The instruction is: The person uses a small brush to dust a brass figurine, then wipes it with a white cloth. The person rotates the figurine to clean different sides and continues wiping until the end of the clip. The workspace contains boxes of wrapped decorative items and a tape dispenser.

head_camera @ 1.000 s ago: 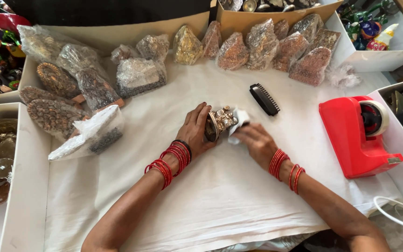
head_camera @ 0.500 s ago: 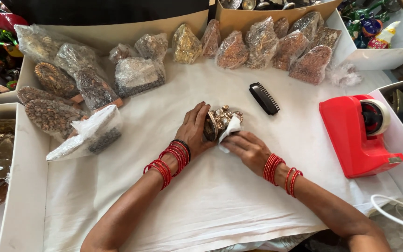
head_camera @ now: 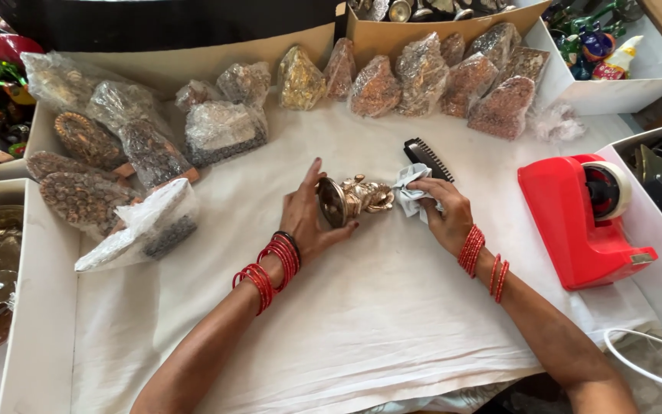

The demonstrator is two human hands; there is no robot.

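Fingers of the left hand clamp a brass figurine lying sideways above the table; right hand pinches a grey cloth against its end, beside a black comb.

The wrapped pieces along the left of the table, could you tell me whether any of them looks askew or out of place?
One plastic-wrapped piece lies tipped on its side at the cloth's left edge, its wrap loose, unlike the upright wrapped row at the back.
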